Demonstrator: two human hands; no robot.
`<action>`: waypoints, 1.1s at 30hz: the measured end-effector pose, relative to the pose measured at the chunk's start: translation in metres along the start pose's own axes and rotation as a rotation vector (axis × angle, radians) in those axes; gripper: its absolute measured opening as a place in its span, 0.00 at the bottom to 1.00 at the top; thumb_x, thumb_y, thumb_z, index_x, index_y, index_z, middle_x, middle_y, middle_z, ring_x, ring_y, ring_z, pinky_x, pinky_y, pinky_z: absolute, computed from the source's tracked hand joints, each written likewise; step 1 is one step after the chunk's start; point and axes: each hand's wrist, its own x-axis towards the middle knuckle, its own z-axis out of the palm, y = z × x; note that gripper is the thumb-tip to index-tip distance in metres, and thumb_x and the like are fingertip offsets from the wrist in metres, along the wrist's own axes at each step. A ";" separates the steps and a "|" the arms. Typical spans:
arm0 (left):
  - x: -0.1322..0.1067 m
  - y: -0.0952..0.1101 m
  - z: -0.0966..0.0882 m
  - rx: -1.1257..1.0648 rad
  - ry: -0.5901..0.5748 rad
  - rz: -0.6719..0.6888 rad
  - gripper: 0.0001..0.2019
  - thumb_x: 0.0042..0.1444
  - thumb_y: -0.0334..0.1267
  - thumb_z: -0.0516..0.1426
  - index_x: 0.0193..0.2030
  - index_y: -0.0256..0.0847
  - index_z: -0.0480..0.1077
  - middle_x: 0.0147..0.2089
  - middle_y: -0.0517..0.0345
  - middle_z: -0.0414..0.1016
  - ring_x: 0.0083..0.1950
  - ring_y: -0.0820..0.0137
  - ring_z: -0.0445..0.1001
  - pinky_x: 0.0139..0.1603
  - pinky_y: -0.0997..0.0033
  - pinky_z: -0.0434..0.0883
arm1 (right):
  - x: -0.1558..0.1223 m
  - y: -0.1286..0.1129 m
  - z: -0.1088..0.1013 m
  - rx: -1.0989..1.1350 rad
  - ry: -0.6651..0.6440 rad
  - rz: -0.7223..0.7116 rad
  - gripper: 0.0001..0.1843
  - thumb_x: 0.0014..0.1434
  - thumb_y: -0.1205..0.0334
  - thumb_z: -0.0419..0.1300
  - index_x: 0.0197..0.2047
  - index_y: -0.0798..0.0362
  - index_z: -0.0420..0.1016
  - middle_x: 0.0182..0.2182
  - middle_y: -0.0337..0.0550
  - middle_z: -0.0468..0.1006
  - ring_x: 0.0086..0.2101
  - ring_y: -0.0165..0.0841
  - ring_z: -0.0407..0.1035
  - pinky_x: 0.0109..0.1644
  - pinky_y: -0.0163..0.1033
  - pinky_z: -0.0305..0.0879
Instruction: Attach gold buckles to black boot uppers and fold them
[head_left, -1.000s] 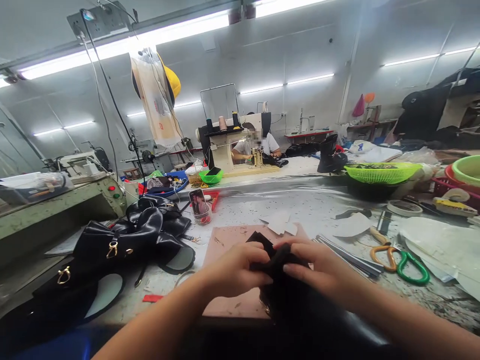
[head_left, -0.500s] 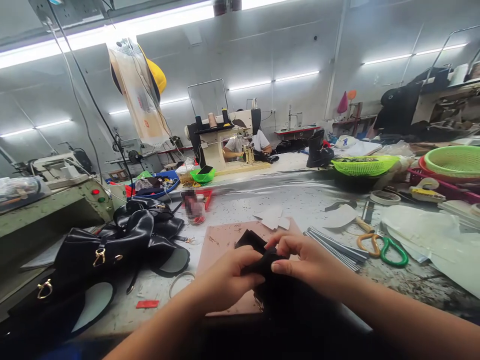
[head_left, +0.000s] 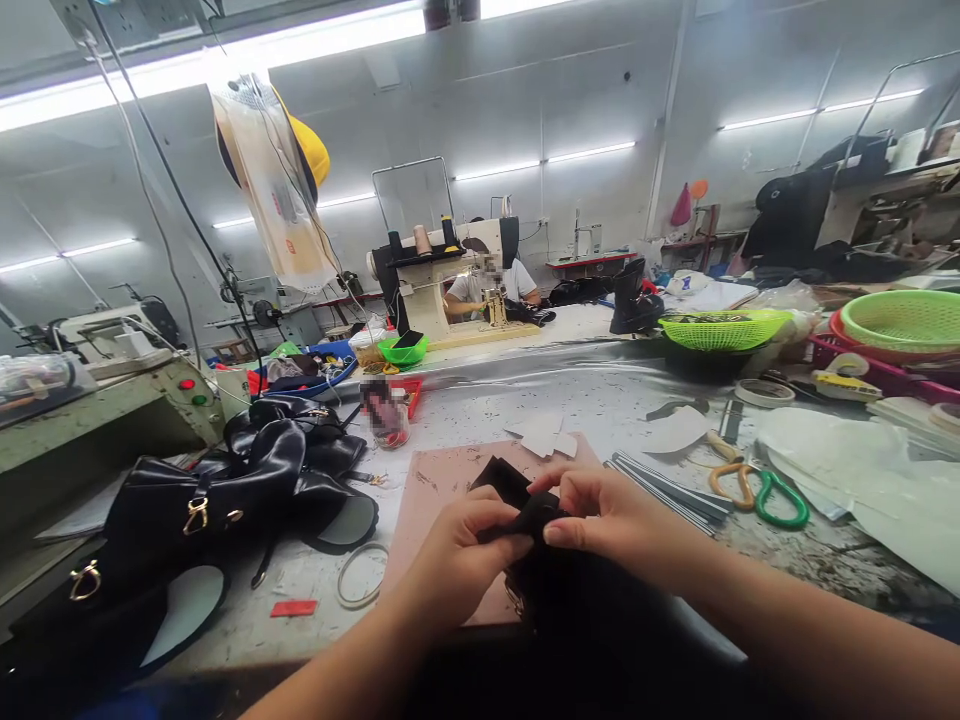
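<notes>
My left hand (head_left: 469, 550) pinches the near left edge of a black leather piece (head_left: 501, 482) between thumb and fingers. From the other side my right hand (head_left: 592, 510) grips the same piece, its thumb and forefinger on a fold. The two hands are close together over a pinkish board (head_left: 435, 475). A bit of gold metal (head_left: 514, 597) shows under the left hand. The lower part of the black piece merges with dark shadow and is hard to make out. Left of the hands lie shiny black leather pieces (head_left: 255, 470) with gold clasps.
Orange-and-green-handled scissors (head_left: 780, 500) and grey strips (head_left: 667, 490) lie at right. White paper cut-outs (head_left: 544, 437) touch the board's far edge. A tape ring (head_left: 362, 577) and red scrap (head_left: 293, 608) lie at left. A person (head_left: 521, 285) sits behind a sewing machine (head_left: 431, 275).
My left hand has shifted slightly along the black leather piece, its fingers drawn closer to the right thumb. The right hand keeps its grip. The view has moved a little.
</notes>
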 end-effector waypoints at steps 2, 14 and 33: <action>0.000 -0.001 0.000 -0.024 -0.024 0.008 0.07 0.45 0.33 0.57 0.29 0.40 0.77 0.27 0.61 0.61 0.31 0.73 0.61 0.33 0.74 0.59 | 0.001 0.002 -0.001 -0.021 0.042 0.022 0.19 0.44 0.54 0.63 0.19 0.52 0.55 0.41 0.45 0.72 0.34 0.34 0.65 0.35 0.38 0.58; -0.005 -0.007 -0.013 0.045 -0.169 0.107 0.07 0.49 0.32 0.55 0.34 0.40 0.73 0.32 0.59 0.62 0.36 0.70 0.64 0.38 0.72 0.61 | -0.004 -0.002 0.003 -0.199 -0.062 -0.059 0.12 0.48 0.64 0.63 0.38 0.51 0.68 0.29 0.36 0.73 0.25 0.27 0.61 0.29 0.33 0.57; -0.052 -0.018 0.000 0.423 -0.296 0.173 0.12 0.59 0.36 0.47 0.42 0.39 0.70 0.40 0.52 0.71 0.39 0.69 0.72 0.40 0.76 0.68 | -0.028 0.004 0.020 -0.623 -0.325 -0.269 0.23 0.50 0.69 0.63 0.49 0.46 0.66 0.39 0.37 0.77 0.39 0.33 0.70 0.41 0.34 0.64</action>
